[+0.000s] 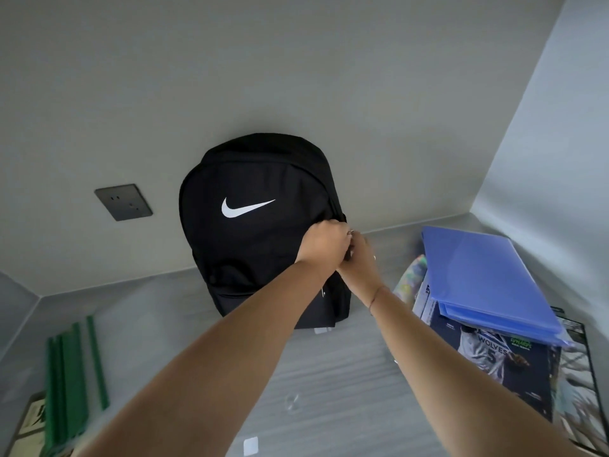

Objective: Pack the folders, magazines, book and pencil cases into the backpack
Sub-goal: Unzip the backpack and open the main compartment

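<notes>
Nearby on the right, blue folders (487, 285) are lying atop magazines (487, 357), with grey table (329, 374) stretching between them and the arms. Farther on, both hands are meeting at the right edge of the backpack (250, 232). The left hand (324, 242) is gripping the fabric with curled fingers, and the right hand (359, 258) is pinching the seam just beside it, the pull hidden. The backpack is standing upright, long axis vertical, leaning on the wall (296, 77).

Swoosh and jersey lettering
White swoosh logo on the backpack (250, 232), twelve o'clock; "WOLVES 5" on the magazine (487, 351) cover, four o'clock.
</notes>
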Available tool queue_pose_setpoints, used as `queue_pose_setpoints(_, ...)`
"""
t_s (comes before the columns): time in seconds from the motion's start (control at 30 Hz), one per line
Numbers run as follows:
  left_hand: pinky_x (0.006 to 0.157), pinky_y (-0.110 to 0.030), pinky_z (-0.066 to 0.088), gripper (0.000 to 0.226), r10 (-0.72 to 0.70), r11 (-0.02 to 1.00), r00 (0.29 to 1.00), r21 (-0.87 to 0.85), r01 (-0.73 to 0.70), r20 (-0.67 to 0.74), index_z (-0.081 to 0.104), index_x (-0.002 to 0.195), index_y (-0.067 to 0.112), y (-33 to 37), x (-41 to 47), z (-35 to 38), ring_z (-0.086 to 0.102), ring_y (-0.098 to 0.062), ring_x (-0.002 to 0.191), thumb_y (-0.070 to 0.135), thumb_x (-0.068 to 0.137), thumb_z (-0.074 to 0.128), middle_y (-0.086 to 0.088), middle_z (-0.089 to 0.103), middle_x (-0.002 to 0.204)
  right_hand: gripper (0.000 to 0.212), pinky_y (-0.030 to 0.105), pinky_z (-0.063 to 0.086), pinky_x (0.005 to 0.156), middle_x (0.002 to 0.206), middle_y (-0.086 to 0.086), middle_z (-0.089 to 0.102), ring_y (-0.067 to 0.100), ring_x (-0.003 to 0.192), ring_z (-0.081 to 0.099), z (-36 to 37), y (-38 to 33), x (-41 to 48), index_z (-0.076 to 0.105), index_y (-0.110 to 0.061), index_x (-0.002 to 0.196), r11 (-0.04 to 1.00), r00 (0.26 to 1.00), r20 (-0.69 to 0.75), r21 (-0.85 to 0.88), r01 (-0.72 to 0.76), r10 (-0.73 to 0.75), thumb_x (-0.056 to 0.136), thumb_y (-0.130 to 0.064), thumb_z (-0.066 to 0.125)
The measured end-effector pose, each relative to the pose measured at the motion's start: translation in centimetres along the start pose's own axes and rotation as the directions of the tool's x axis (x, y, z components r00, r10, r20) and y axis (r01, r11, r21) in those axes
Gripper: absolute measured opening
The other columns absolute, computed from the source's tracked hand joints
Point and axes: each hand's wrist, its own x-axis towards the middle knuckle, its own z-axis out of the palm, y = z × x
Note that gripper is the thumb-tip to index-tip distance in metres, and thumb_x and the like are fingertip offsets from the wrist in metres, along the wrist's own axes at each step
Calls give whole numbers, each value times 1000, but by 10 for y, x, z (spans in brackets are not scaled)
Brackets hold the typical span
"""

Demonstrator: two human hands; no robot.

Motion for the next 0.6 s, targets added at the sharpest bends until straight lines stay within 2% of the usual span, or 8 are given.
queue_pose_setpoints(0.1,65,-33,43,28,-18,999,998,-47,15,-55,62,85,2,0,-7,-6,61,-28,79,16,96,41,-14,66,89,10,36,42,73,99,11,61,33,88,58,8,-10,6,55,-10,88,970,983,-174,-243,5,-49,83,-11,47)
queue_pose_setpoints(0.17,62,-32,39,27,-33,995,988,-98,18,-151,61,82,1,-4,-10,-13,60,-29,78,15,96,43,-15,65,87,8,34,39,70,95,11,62,34,87,58,9,-13,9,52,-12,80,966,983,-171,-258,15,-61,86,-13,47)
queue_pose_setpoints(0.23,63,-34,41,26,-82,983,956,-179,32,-281,62,79,0,-10,-9,-27,60,-29,75,15,94,46,-14,65,82,15,34,37,70,93,11,62,35,85,57,7,-9,11,45,-15,75,963,986,-156,-269,7,-51,87,-19,54)
queue_pose_setpoints(0.3,62,-31,41,24,-145,964,890,-263,30,-432,65,75,0,-21,-3,-49,58,-26,71,14,91,53,-12,65,74,23,32,36,67,84,9,57,32,82,54,2,-2,11,40,-17,74,964,988,-153,-266,-16,-26,86,-23,59)
queue_pose_setpoints(0.4,62,-29,41,19,-155,972,806,-235,21,-571,67,69,4,-44,-3,-82,55,-24,70,13,85,62,-9,63,64,25,35,39,68,79,5,52,31,81,53,-6,-2,14,41,-18,74,967,993,-116,-255,-10,-21,86,-27,61)
queue_pose_setpoints(0.47,69,-34,45,16,-178,975,783,-213,59,-597,70,72,6,-59,-7,-97,56,-26,77,16,83,65,-9,64,70,20,37,45,75,86,10,60,34,86,57,-7,-12,16,45,-19,77,961,995,-96,-276,10,-38,85,-30,61)
queue_pose_setpoints(0.53,79,-35,42,13,-246,964,737,-235,122,-630,73,77,9,-72,-8,-111,54,-25,88,20,81,67,-7,64,86,18,39,47,79,94,11,64,35,90,59,-6,-22,18,50,-18,80,955,994,-91,-296,24,-54,85,-31,61)
queue_pose_setpoints(0.6,81,-34,42,11,-373,916,686,-367,164,-625,73,78,12,-84,-8,-124,56,-21,88,19,81,66,-4,66,91,19,39,48,79,93,12,65,35,90,60,-6,-28,18,49,-19,77,958,996,-85,-286,14,-40,85,-31,62)
